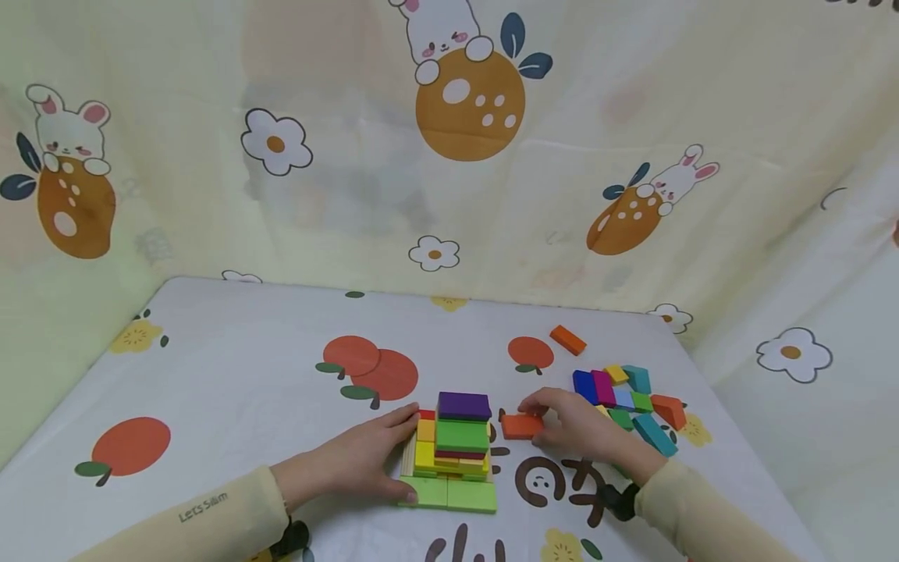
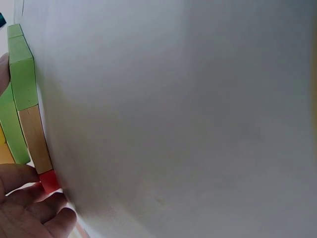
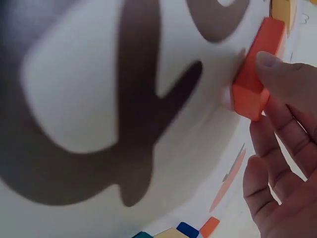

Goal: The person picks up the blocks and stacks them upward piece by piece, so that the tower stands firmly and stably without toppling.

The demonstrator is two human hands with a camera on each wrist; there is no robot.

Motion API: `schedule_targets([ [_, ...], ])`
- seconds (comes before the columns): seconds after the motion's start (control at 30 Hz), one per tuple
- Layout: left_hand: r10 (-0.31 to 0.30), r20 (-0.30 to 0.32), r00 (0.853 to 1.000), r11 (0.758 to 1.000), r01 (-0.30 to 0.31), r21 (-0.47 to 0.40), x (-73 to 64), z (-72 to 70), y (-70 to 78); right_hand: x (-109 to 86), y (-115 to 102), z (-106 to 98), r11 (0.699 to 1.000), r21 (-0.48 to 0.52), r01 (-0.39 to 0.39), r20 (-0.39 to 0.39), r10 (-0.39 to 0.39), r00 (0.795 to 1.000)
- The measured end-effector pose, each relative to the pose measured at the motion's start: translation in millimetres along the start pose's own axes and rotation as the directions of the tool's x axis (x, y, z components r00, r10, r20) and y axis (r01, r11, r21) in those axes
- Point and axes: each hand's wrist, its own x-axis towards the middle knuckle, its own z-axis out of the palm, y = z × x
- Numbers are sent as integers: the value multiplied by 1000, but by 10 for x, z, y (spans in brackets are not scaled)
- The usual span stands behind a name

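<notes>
A stepped stack of coloured wooden blocks stands in the middle of the table, a purple block [image 1: 463,406] on top and a green block [image 1: 461,436] below it. Light green blocks [image 1: 472,495] form its front edge. My left hand [image 1: 354,454] rests along the stack's left side, thumb at the front blocks, fingers stretched towards a red block [image 2: 49,181] at the back corner. Right of the stack, my right hand [image 1: 579,423] pinches an orange block [image 3: 258,69] between thumb and fingers, close over the tablecloth.
Loose blocks lie in a group at the right, among them a blue block [image 1: 584,385], a magenta block [image 1: 602,387] and a teal block [image 1: 655,435]. Another orange block [image 1: 567,339] lies apart behind them. A printed curtain [image 1: 337,203] hangs behind the table.
</notes>
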Motion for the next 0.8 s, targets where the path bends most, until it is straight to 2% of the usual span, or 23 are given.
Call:
schedule_targets([
  [0.07,-3,2,1000,1000,3,-1,4,2,-4,-36,8,18,1000,-6,-17,-14,17,1000],
  [0.2,-9,5,1000,1000,9,0,8,9,-12,-85,48,31,995,-13,-100,-47,100,994],
  [0.33,-11,4,1000,1000,11,1,8,16,-23,-105,85,33,988,15,-156,-42,157,987],
  [0.67,-10,3,1000,1000,10,1,9,10,-15,-112,128,55,988,26,-153,-45,154,987],
  [0.8,-10,3,1000,1000,10,3,8,3,-11,-153,118,27,989,27,-144,-71,146,987],
])
